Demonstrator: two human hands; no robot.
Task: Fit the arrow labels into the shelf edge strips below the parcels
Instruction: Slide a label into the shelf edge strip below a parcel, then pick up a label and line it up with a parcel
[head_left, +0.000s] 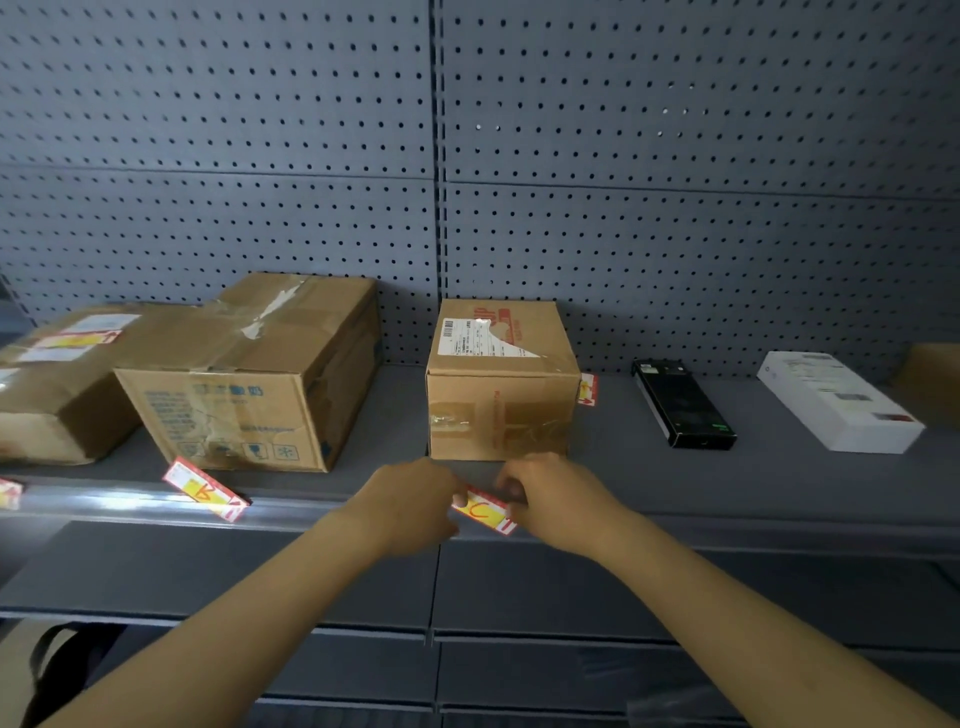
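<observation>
The arrow label (485, 512), red-bordered with a yellow middle and a red hand-drawn mark, lies at the front lip of the shelf (727, 499), just below the small cardboard parcel (501, 382). Its long axis runs roughly along the shelf edge strip (779, 525), tilted so the right end sits lower than the left. Which way its arrow points is too blurred to tell.

The left hand (410, 506) pinches the label's left end and the right hand (550, 499) its right end, fingers closed on the card from both sides. The fingertips are mostly hidden behind the knuckles, so the exact grip is unclear, as is whether the lower edge is already in the strip.

To the left, another arrow label (208, 488) rests tilted on the strip below the large parcel (249, 379). A third label (10, 493) is cut off at the left edge.
</observation>
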